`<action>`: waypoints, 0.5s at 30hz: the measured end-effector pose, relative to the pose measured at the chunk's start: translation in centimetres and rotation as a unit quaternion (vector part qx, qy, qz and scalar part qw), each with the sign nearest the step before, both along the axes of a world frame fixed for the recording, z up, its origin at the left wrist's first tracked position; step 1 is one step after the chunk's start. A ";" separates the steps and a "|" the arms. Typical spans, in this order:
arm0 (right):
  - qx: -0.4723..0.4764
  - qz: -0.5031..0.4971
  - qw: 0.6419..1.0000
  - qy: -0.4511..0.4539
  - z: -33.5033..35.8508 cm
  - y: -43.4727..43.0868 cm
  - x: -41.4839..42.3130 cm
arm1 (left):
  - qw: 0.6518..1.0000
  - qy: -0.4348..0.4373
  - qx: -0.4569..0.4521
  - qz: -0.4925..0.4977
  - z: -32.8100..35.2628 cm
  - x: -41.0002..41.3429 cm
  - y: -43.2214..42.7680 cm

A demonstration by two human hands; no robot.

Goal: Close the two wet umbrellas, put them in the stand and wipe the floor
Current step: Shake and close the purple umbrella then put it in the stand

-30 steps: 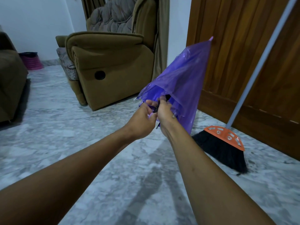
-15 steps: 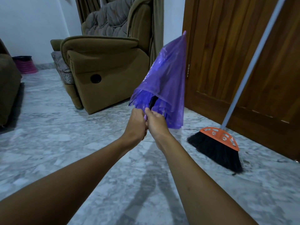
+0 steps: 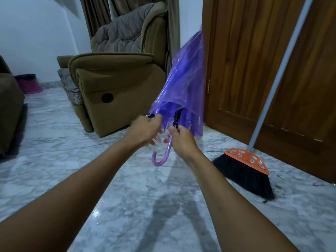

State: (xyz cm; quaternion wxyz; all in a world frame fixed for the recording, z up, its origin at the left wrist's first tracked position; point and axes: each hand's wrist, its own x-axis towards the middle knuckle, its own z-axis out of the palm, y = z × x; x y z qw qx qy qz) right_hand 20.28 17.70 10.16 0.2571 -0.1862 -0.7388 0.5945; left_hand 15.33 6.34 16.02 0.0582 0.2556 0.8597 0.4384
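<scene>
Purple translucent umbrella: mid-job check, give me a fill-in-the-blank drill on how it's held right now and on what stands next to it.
1. The right hand grips the purple translucent umbrella by its hooked lilac handle, with the umbrella's tip pointing ____.
2. The grey-poled broom with black bristles has a plastic head coloured ____.
3. The broom stands in front of the brown wooden door, on the person's ____ side of the umbrella.

Missing words: up; orange; right.
</scene>
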 end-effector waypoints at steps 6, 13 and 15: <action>-0.042 -0.019 0.999 0.021 -0.1 1.0 1.0 | 0.940 0.208 0.204 0.177 4.7 -2.5 -0.2; 0.132 0.007 0.991 0.036 1.0 -0.1 2.2 | 0.950 -0.160 0.251 0.093 7.8 -4.7 6.1; 0.164 0.015 0.986 0.034 1.7 0.3 2.5 | 0.934 -0.178 0.291 0.105 8.3 -5.3 6.4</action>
